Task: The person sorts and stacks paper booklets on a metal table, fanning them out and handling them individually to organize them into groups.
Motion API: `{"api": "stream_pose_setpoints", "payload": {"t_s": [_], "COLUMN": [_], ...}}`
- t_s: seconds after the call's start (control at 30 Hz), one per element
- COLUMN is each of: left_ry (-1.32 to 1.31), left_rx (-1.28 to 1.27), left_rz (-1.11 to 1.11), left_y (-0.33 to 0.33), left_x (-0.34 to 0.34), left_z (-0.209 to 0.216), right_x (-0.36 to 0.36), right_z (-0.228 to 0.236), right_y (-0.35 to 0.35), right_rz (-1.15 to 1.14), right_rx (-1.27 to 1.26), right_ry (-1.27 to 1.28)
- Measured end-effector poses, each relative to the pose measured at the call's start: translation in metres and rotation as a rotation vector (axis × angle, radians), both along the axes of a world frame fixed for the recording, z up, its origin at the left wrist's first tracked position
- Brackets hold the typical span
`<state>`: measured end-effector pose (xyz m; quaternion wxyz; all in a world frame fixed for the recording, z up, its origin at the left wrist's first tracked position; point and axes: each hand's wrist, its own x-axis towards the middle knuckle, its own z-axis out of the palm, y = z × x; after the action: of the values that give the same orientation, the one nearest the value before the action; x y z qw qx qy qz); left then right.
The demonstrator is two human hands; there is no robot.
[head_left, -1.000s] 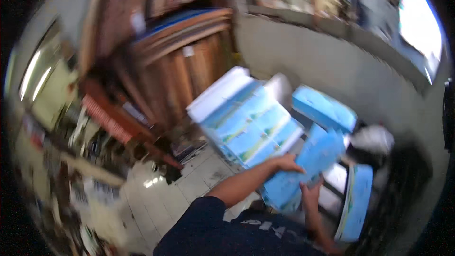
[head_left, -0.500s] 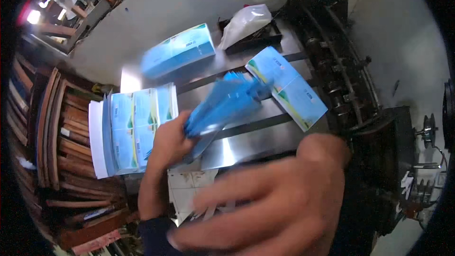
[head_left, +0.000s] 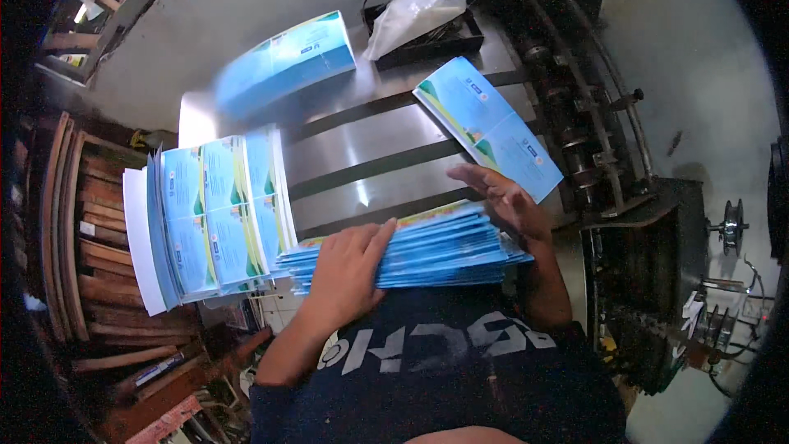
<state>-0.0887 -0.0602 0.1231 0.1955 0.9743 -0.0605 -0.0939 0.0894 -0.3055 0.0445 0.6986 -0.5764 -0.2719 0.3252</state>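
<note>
A thick bundle of blue printed sheets [head_left: 436,251] lies crosswise in front of my body, its layered edges uneven. My left hand [head_left: 349,267] grips its left part, fingers along the upper edge. At the bundle's right end is my right hand [head_left: 505,201], open, with fingers stretched out and its palm facing the sheet ends. I cannot tell whether the palm touches them. Beyond that hand, a neat stack of blue printed sheets [head_left: 491,127] lies slanted on the metal table [head_left: 370,144].
Overlapping rows of blue sheets [head_left: 218,214] stand left of the table, with another tall stack [head_left: 288,66] behind. A dark tray [head_left: 460,37] holds a white plastic bag [head_left: 417,15]. Dark machinery with rollers [head_left: 579,115] borders the right, wooden boards [head_left: 70,230] the far left.
The fanned sheets in my left hand have come down toward my body and now lie together as a level bundle. My right hand has moved from close in front up to the bundle's right end.
</note>
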Motion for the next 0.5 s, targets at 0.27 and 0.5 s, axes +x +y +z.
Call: {"api": "stream_pose_setpoints", "payload": {"t_s": [0.27,0.5], "left_ry": [0.337,-0.321], "left_rx": [-0.287,-1.516], "left_rz": [0.351,0.845], "left_y": [0.071,0.086], "left_x": [0.009,-0.054], "left_z": [0.027,-0.105], "right_x": [0.01,-0.027], "right_z": [-0.001,-0.011], "right_y": [-0.006,-0.005], "right_rz": [0.214,-0.071], "right_rx": [-0.082,-0.058], "right_ry": [0.1,0.039]}}
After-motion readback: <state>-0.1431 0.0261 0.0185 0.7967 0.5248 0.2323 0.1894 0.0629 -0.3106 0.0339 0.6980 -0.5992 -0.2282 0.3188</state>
